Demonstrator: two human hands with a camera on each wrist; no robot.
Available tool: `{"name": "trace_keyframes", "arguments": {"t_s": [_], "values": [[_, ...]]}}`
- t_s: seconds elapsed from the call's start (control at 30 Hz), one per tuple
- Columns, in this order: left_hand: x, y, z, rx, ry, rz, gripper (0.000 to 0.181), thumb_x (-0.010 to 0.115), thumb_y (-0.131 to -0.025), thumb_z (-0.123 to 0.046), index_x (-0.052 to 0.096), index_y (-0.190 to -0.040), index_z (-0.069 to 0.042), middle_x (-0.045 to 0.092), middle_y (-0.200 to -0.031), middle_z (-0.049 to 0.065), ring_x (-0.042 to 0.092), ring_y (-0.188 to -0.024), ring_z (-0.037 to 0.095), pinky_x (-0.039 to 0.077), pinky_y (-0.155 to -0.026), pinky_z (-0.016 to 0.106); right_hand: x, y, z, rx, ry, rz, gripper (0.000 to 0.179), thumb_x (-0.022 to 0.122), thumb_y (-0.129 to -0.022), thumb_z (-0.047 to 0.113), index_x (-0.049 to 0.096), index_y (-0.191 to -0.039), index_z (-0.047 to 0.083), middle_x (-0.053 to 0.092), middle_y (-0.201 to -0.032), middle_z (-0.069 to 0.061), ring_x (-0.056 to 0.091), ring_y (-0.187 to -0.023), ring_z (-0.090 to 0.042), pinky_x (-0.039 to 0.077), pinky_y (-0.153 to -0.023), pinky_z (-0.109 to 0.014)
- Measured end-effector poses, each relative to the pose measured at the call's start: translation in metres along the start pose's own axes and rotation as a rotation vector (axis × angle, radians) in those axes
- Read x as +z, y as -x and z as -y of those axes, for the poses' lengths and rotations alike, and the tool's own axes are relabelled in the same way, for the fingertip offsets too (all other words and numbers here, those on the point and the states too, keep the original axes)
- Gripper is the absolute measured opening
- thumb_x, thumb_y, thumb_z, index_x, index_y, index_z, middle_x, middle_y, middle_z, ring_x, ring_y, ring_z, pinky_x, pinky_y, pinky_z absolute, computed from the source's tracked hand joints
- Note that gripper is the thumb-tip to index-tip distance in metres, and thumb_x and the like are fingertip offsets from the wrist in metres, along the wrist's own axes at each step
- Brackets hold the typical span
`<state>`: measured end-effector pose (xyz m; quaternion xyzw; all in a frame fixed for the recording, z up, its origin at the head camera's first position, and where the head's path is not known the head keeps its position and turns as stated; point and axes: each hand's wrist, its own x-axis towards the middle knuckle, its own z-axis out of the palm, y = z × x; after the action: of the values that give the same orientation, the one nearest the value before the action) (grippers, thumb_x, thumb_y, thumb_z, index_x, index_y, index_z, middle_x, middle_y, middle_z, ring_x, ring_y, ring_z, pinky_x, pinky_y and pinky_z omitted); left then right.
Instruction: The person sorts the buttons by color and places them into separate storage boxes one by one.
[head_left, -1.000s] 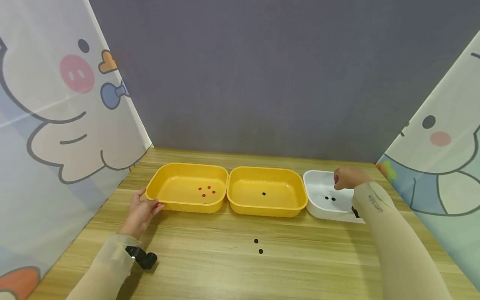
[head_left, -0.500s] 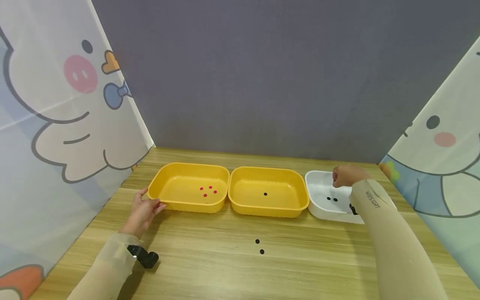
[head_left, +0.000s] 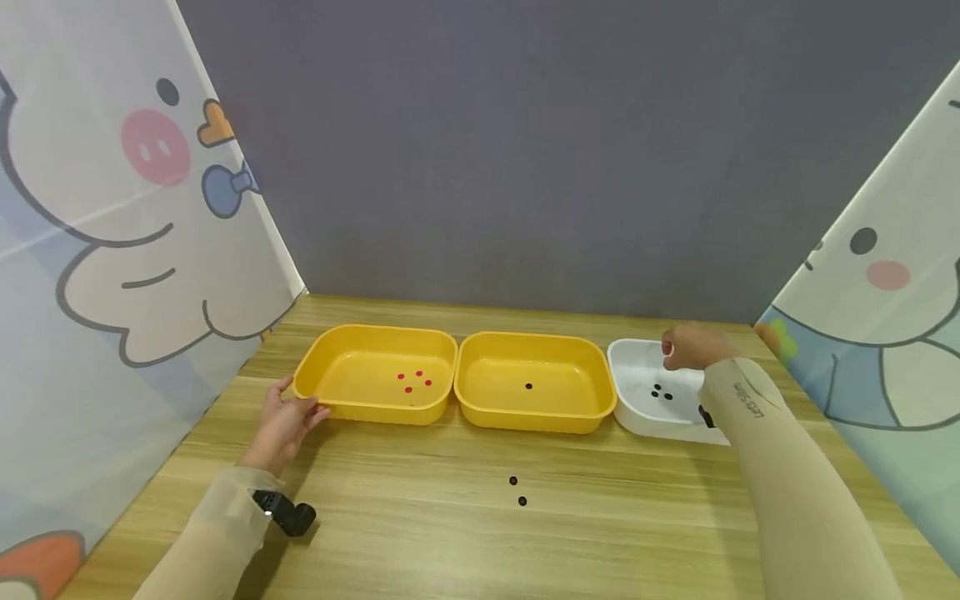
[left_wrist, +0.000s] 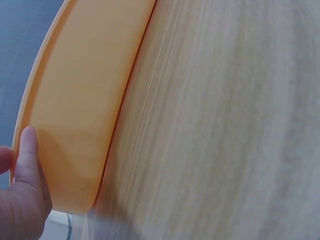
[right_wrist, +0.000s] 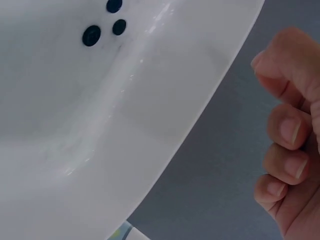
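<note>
My left hand (head_left: pixel 281 423) holds the near left corner of the left yellow tray (head_left: pixel 360 412); in the left wrist view its fingers (left_wrist: pixel 28 155) lie along the tray's outer wall. Several red discs (head_left: pixel 408 390) lie in that tray. Over the white tray (head_left: pixel 660 427), my right hand (head_left: pixel 692 347) hovers with curled fingers, and nothing shows between them in the right wrist view. Below it, three small black button-like discs (right_wrist: pixel 91 36) lie on the white tray's floor. The inside of the right palm is partly hidden.
Between these trays stands a second yellow tray (head_left: pixel 534 421) with one black disc (head_left: pixel 528 386) in it. Two more black discs (head_left: pixel 517 492) lie on the wooden table (head_left: pixel 420 525) in front. A grey wall rises behind, with cartoon-printed cloth at both sides.
A black disc has left the right hand's fingers and lies in the white tray, which now shows three instead of two. The left hand stays at the left yellow tray.
</note>
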<state>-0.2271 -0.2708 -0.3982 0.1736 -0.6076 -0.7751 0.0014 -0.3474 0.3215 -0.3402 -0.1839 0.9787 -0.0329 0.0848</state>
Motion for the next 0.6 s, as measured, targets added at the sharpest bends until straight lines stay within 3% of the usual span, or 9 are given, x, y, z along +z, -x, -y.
{"name": "trace_keyframes", "arguments": {"t_s": [0.4, 0.6], "values": [[-0.002, 0.002, -0.001, 0.011, -0.01, 0.013, 0.077, 0.036, -0.096, 0.01, -0.014, -0.15, -0.012, 0.041, -0.107, 0.014, 0.058, -0.067, 0.005, 0.056, -0.072, 0.016, -0.013, 0.013, 0.023, -0.019, 0.034, -0.043, 0.018, 0.066, -0.079, 0.019, 0.067, -0.093, 0.008, 0.062, -0.084, -0.003, 0.053, -0.071, -0.021, 0.047, -0.058, -0.038], [-0.002, 0.0, 0.001, 0.013, -0.014, 0.02, 0.077, 0.037, -0.097, 0.009, -0.014, -0.15, -0.012, 0.04, -0.108, 0.014, 0.057, -0.067, 0.005, 0.056, -0.073, 0.016, -0.013, 0.021, 0.036, -0.075, 0.076, -0.088, 0.015, 0.064, -0.08, 0.018, 0.066, -0.093, 0.011, 0.059, -0.073, 0.004, 0.049, -0.064, -0.018, 0.045, -0.057, -0.035]]}}
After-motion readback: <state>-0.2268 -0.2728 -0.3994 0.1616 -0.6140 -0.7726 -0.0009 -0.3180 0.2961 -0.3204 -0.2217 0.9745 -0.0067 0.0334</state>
